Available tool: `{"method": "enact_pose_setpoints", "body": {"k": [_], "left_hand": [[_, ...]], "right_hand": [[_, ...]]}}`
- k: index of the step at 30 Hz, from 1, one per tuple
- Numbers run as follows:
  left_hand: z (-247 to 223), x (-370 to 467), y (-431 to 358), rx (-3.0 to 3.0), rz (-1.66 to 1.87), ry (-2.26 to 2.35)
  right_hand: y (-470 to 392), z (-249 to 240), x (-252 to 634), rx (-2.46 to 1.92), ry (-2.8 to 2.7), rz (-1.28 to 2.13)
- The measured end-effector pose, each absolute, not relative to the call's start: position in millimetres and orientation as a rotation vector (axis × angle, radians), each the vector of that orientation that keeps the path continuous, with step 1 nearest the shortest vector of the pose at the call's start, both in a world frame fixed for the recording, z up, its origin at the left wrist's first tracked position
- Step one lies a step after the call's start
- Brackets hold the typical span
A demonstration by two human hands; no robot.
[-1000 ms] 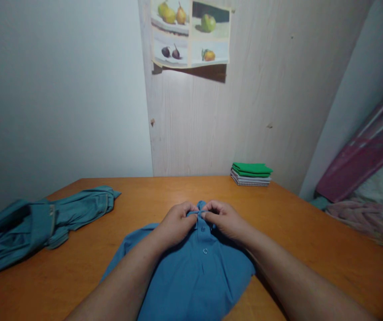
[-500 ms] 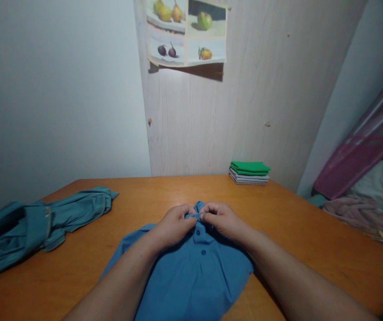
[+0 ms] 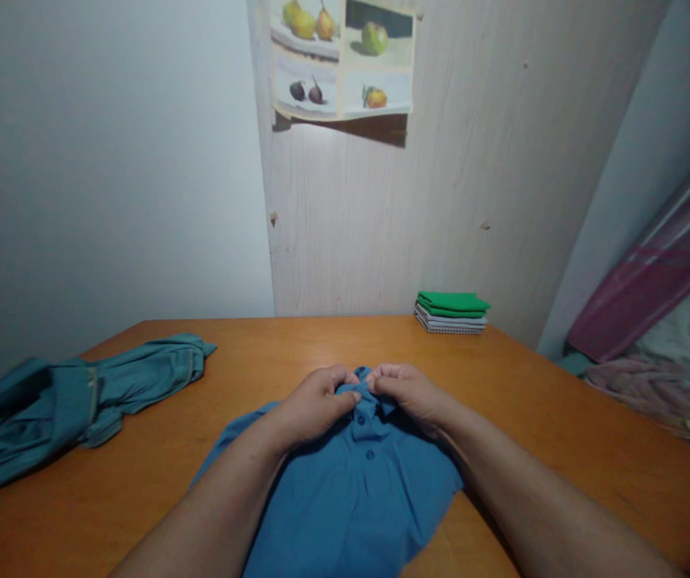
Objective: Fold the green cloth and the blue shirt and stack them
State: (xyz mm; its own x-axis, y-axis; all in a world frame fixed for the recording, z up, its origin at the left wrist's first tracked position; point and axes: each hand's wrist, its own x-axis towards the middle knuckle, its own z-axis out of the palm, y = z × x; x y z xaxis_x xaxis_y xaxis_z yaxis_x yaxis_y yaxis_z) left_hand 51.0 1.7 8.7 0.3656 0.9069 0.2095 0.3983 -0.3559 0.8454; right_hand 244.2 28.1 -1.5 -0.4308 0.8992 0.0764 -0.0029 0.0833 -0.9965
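Note:
A blue buttoned garment (image 3: pixel 345 502) lies on the orange-brown table in front of me, with two dark buttons showing below my hands. My left hand (image 3: pixel 324 405) pinches the cloth near its top, thumb against fingers. Close beside it on the right, my right hand (image 3: pixel 408 393) pinches the same part of the garment. The fingertips are a small gap apart, with bunched cloth between them. Exactly what lies under the fingertips is hidden.
On the left of the table (image 3: pixel 249 345) lies a crumpled teal garment (image 3: pixel 68 397). A stack of folded green and checked cloths (image 3: pixel 452 311) sits at the back right. Beyond the right edge are a pink curtain (image 3: pixel 639 273) and heaped fabric (image 3: pixel 651 385).
My right thumb and fingers have shifted slightly on the cloth near the top of the garment. The whole view has moved a little; both hands still grip the garment.

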Motion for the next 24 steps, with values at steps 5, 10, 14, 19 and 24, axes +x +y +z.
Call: {"method": "enact_pose_setpoints", "body": {"k": [5, 10, 14, 19, 24], "left_hand": [[10.7, 51.5, 0.0, 1.837, 0.896, 1.118], [9.7, 50.4, 1.2, 1.859, 0.863, 1.143], [9.9, 51.2, 2.5, 2.017, 0.996, 1.268], [14.4, 53.1, -0.3, 2.267, 1.154, 1.512], [13.0, 55.8, -4.4, 2.241, 0.947, 1.446]], "right_hand": [[27.6, -0.6, 245.3, -0.900, -1.601, 1.461], [30.8, -6.2, 246.3, -0.902, -1.665, 1.430], [31.8, -6.5, 245.9, -0.907, -1.672, 1.409], [32.3, -4.9, 244.9, -0.914, -1.640, 1.321], [36.1, -8.0, 245.9, -0.967, -1.582, 1.243]]}}
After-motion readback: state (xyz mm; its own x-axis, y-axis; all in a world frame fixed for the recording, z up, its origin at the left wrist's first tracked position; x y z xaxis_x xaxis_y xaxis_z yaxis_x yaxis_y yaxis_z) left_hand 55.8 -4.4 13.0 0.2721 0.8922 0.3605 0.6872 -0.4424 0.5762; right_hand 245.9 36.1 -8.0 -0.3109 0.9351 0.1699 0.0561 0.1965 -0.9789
